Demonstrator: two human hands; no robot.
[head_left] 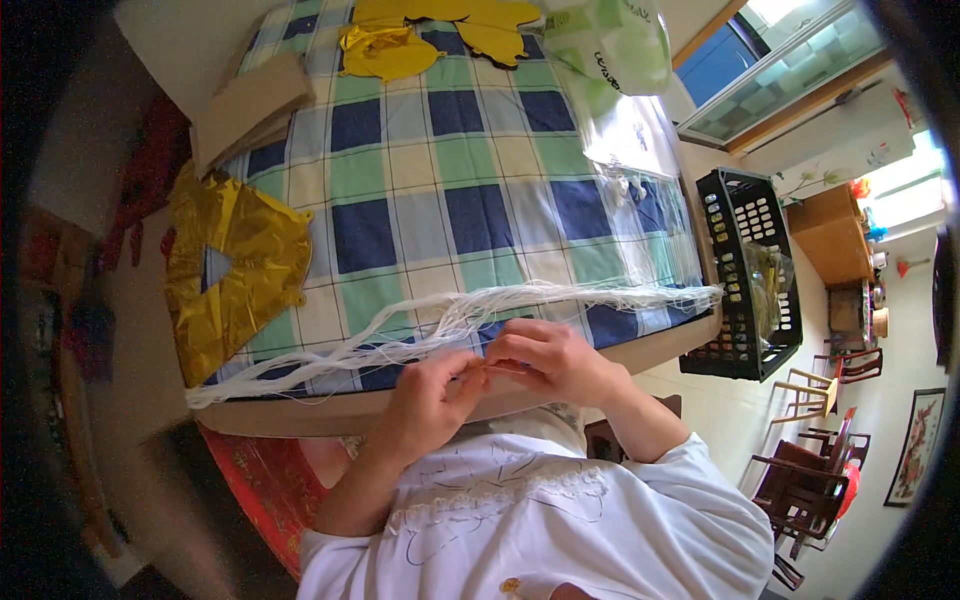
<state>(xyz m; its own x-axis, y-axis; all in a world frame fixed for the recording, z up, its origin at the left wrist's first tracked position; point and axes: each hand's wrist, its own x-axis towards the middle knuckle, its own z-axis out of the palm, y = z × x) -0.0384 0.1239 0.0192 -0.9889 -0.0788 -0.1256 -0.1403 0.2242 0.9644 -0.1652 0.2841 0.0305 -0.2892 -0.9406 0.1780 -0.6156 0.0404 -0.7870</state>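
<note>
Just below the middle of the frame, the two hands meet at the near edge of the desk (300, 415). The left hand (432, 398) has its fingers curled in, thumb and forefinger pressed together on something very thin. The right hand (545, 355) bends over it, fingertips pinched close against the left hand's, so the two hands touch at the tips (what sits between them looks like a strand, though it is too fine to be sure).

Right above the hands lies the bundle of white strings (440, 325), a long loose hank stretched across the desk from the lower left edge to the right edge, where its ends fray out near the corner. The hands rest against its middle stretch.

The desk wears a checked cloth (440, 170) of blue, green and pale yellow squares. At the left of the frame a crumpled gold foil sheet (225, 275) hangs over the desk's side. At the top, yellow foil shapes (420, 35) lie on the cloth, with a brown cardboard piece (250, 100) to the upper left and a clear plastic bag with green print (610, 50) at the upper right. A black plastic crate (750, 280) stands just beside the desk's right edge, holding something wrapped in clear film. Wooden chairs (810, 480) stand at the lower right, well apart from the desk.
</note>
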